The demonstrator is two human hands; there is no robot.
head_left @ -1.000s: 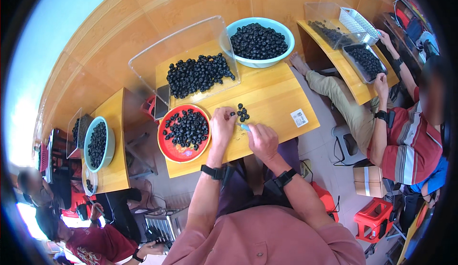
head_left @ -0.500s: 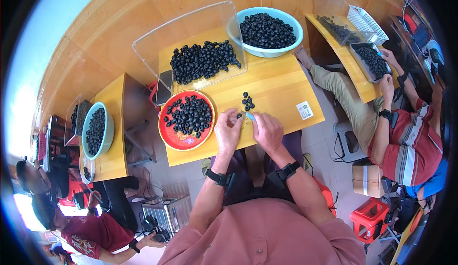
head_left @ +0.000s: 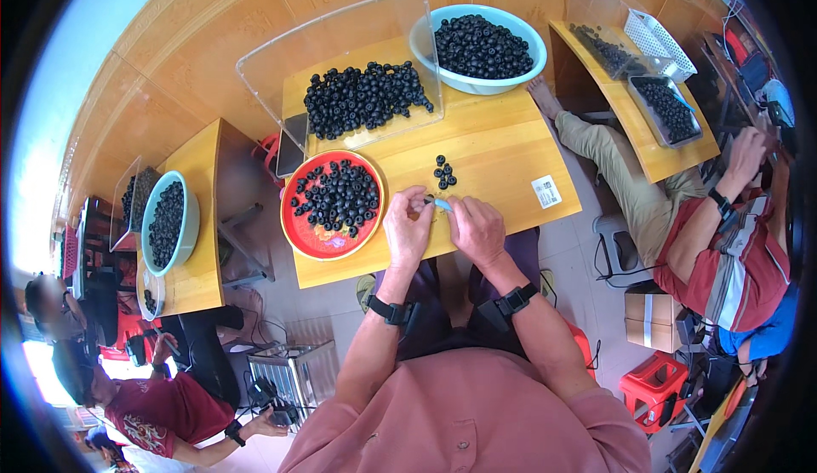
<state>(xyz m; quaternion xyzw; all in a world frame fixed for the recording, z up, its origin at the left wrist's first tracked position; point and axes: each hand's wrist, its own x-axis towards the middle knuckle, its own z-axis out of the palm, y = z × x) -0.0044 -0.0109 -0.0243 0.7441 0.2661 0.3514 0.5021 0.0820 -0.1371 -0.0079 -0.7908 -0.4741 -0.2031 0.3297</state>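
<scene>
My left hand (head_left: 408, 228) pinches a small black ring-shaped part (head_left: 428, 200) over the table's front. From the other side my right hand (head_left: 477, 230) grips a small light-blue tool (head_left: 442, 205), its tip against or very near the part. Fingers cover much of both, so the tip's exact contact cannot be made out. Just beyond them lies a little group of similar black parts (head_left: 445, 172) on the wooden table (head_left: 502, 145). Left of my hands, a red round tray (head_left: 294, 236) holds many more of these parts.
At the table's back stand a clear plastic bin (head_left: 340, 32) and a light-blue basin (head_left: 539, 57), both with black parts. A white label (head_left: 546, 192) lies at right. Co-workers sit at both sides; a red stool (head_left: 654, 388) stands on the floor.
My hands stay nearly in place, still at the black part, with the left fingers slightly shifted. The co-worker at right has lifted their hands away from their metal tray.
</scene>
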